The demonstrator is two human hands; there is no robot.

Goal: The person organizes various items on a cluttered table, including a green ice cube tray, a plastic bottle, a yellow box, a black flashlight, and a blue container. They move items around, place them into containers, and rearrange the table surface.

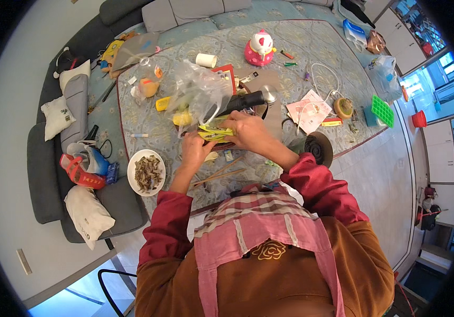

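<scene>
Both my hands are at the near edge of a round basket [225,146] on the cloth-covered table. My right hand [247,128] grips a yellow-green plastic packet [217,134] from its right side. At the packet's left end, my left hand [197,148] pinches an edge close to the basket rim. A crumpled clear plastic bag [201,91] lies just beyond the packet, partly over the basket. Behind my right hand lies a black flask [243,104] with a metal end. The basket's other contents are mostly hidden.
A white bowl of dried brown pieces [148,172] stands left, with wooden chopsticks [221,172] near my forearms. A glass jar with a dark coil [316,148] is by my right sleeve. Pink papers [309,113], a white cable and a pink-and-white figurine [259,49] lie farther off.
</scene>
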